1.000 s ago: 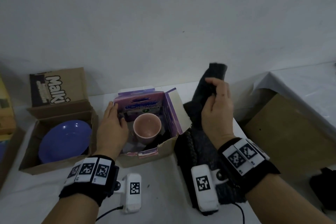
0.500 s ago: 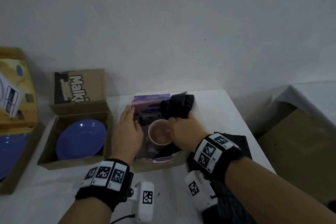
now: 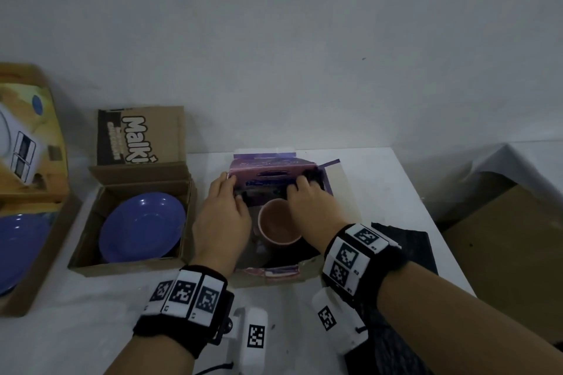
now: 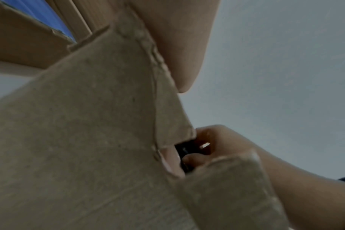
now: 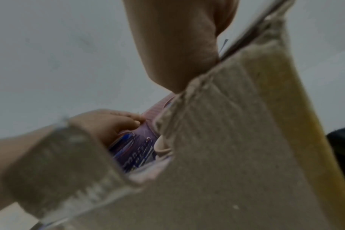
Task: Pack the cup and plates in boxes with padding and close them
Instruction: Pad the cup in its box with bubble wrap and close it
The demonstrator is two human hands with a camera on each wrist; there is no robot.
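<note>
A pink cup (image 3: 278, 225) stands upright inside the open purple box (image 3: 265, 167) at the table's middle. My left hand (image 3: 233, 189) grips the box's far left wall, fingers over the edge; the right wrist view shows the left hand (image 5: 112, 124) curled on the purple panel (image 5: 136, 144). My right hand (image 3: 300, 189) holds a dark cloth (image 3: 315, 176) down in the box's far right corner, behind the cup. In the left wrist view the right hand (image 4: 223, 144) has its fingers curled round that cloth (image 4: 184, 150). A blue plate (image 3: 143, 227) lies in the brown Malki box (image 3: 134, 186).
A second blue plate (image 3: 18, 253) lies in a yellow printed box (image 3: 30, 137) at the far left. More dark cloth (image 3: 405, 243) lies on the table right of the purple box. Off the table's right edge stands a large brown carton (image 3: 502, 253). A wall rises behind.
My right hand has come down from above the table's right side and carried the dark cloth into the purple box behind the cup. My left hand stays on the box's left side.
</note>
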